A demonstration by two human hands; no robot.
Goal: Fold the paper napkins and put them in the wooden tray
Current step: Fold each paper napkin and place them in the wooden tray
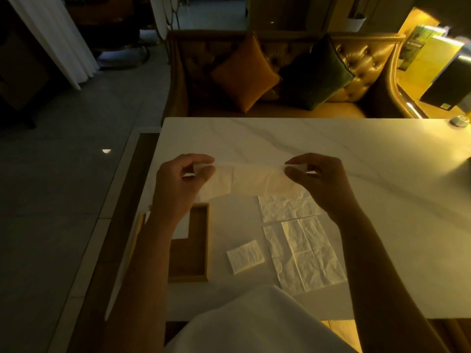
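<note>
a napkin (244, 179) hangs stretched in the air above the bench (331, 149), pinched at its two upper corners. the left hand (178, 184) nips one corner between thumb and forefinger, and the right hand (321, 184) nips the other the same way. the napkin's lower edge sags toward the bench. under it, flat napkins (305, 250) lie opened out and overlapping, creased into squares. just left of them sits a small folded napkin (245, 256), close to the tray (202, 240) but outside it. the tray lies by the bench's left edge, partly hidden by the left forearm, and a white patch shows inside it. beyond the bench stands a sofa (369, 62) with two cushions (244, 72).
</note>
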